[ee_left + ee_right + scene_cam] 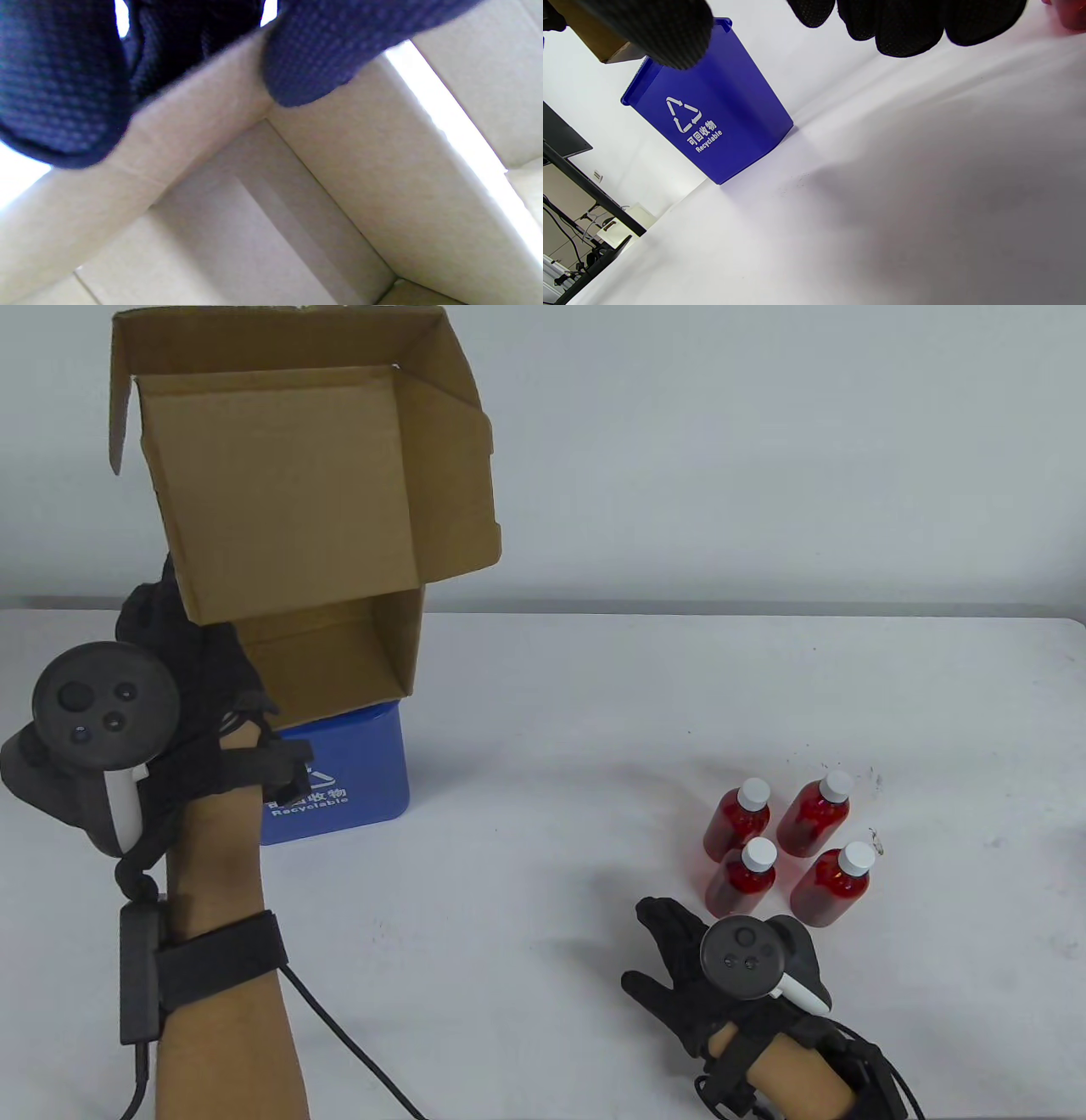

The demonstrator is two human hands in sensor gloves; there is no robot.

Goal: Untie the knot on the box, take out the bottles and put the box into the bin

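The open cardboard box [288,492] hangs in the air above the blue recycling bin [348,780], flaps spread, its inside empty. My left hand [182,645] grips the box's lower left edge; in the left wrist view its fingers [314,51] curl over the box wall [382,169]. Several red bottles [785,848] with white caps stand grouped on the table at the right. My right hand [679,959] rests flat on the table just in front of them, fingers straight, holding nothing. The right wrist view shows the bin [712,123] with the box corner [598,42] above it.
The white table [543,899] ends at a far edge against a pale wall. A cable [356,1052] trails from my left forearm. Beyond the table's left side, the right wrist view shows a dark desk frame [585,186] and cables.
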